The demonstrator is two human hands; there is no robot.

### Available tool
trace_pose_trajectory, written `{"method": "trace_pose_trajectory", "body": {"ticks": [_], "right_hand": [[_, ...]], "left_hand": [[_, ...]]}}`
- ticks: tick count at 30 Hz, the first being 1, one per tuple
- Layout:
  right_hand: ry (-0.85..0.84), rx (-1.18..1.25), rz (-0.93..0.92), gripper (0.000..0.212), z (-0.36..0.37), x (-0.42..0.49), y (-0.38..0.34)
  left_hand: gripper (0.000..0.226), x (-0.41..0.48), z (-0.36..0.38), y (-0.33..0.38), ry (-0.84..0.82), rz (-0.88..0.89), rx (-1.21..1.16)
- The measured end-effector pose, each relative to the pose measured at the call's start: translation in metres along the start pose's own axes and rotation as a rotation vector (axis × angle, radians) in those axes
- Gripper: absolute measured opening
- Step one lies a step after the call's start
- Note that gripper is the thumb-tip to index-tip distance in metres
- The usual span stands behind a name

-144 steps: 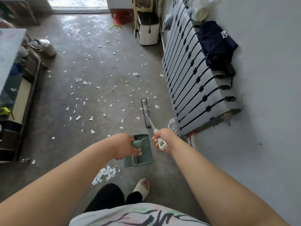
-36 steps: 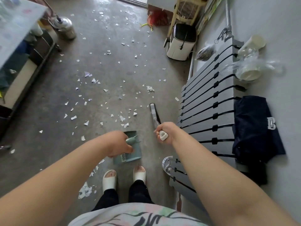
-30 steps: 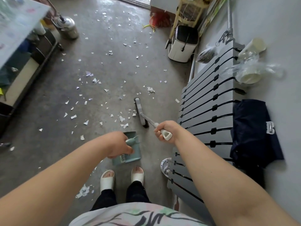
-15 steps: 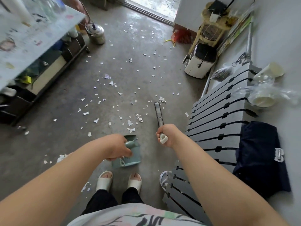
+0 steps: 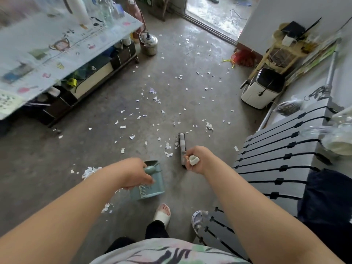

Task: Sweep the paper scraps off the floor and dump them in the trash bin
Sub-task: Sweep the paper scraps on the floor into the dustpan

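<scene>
White paper scraps (image 5: 152, 115) lie scattered over the grey concrete floor, with small heaps (image 5: 89, 171) to the left of my arm. My left hand (image 5: 136, 173) grips the handle of a teal dustpan (image 5: 152, 184) that sits on the floor in front of my feet. My right hand (image 5: 198, 160) grips the white end of a broom handle. The broom head (image 5: 182, 143) rests on the floor just ahead of that hand, with a few scraps beside it. A white trash bin with a dark lid (image 5: 262, 90) stands at the right, near the wall.
A grey slatted radiator (image 5: 282, 161) runs along the right wall, with a dark garment (image 5: 327, 202) and cups on it. A low table with a printed cover (image 5: 57, 46) fills the left. A metal kettle (image 5: 148, 43) stands beyond it. An open doorway (image 5: 215, 10) is at the top.
The view has tilted up, showing more of the room and the doorway. The broom head has shifted back toward me, with scraps gathered at its left side. Both hands keep their grips.
</scene>
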State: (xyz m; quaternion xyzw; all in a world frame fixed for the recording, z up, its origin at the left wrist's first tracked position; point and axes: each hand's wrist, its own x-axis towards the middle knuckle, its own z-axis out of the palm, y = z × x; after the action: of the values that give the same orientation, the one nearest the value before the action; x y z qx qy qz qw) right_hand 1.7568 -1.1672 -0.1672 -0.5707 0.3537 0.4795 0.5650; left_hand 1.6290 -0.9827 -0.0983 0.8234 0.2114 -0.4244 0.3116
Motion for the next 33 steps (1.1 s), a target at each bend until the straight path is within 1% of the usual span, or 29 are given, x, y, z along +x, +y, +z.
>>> {"method": "trace_pose_trajectory", "body": {"ticks": [3,7,15,24,27,30,33], "right_hand": [[-0.008,0.033,-0.034,0.017,0.008,-0.008,0.000],[-0.032,0.114,-0.060,0.020,0.030,-0.019,0.009],[-0.049,0.016,-0.089,0.015,0.075,-0.046,0.037],[-0.122,-0.127,-0.061,0.022,0.130,-0.084,0.083],[-0.157,-0.169,-0.045,0.021,0.150,-0.094,0.104],[-0.190,-0.176,-0.024,0.018,0.170,-0.098,0.123],[-0.195,-0.179,-0.018,0.017,0.186,-0.099,0.139]], "left_hand": [[0.023,-0.007,-0.001,-0.016,0.008,-0.004,-0.048],[0.023,-0.019,0.001,-0.041,0.019,-0.013,-0.107],[0.019,-0.050,0.009,-0.087,0.039,-0.030,-0.140],[0.025,-0.091,0.018,-0.151,0.114,-0.071,-0.256],[0.032,-0.105,0.022,-0.177,0.162,-0.085,-0.372],[0.037,-0.121,0.023,-0.206,0.251,-0.111,-0.577],[0.035,-0.138,0.025,-0.227,0.370,-0.120,-0.786]]}}
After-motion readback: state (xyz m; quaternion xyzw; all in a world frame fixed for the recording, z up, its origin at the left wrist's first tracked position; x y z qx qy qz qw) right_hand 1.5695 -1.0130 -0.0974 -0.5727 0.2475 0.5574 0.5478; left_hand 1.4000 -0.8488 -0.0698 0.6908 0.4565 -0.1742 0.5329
